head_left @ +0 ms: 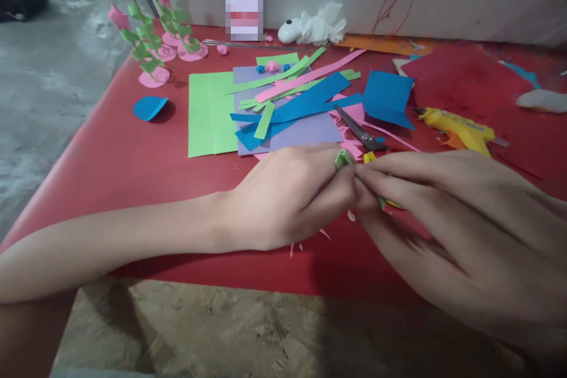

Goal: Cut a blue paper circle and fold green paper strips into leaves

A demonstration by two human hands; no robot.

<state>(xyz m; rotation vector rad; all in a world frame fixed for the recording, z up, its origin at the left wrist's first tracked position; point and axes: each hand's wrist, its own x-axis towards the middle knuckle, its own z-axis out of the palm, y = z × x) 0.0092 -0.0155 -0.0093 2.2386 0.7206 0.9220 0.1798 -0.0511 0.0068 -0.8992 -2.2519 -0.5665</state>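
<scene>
My left hand reaches in from the left, its fingers closed on a small green paper strip. The strip's upper end looks folded or curled above the thumb. My right hand meets it fingertip to fingertip, pinching the same strip. A bit of green also shows below the right fingers; most of the strip is hidden by both hands. Just beyond the fingers lie scissors with dark blades, their yellow handles partly covered by my right hand.
Blue strips, green and pink ones lie over a purple sheet and a green sheet. Pink paper flowers stand at the back left, near a blue paper circle. A yellow glue gun lies at right.
</scene>
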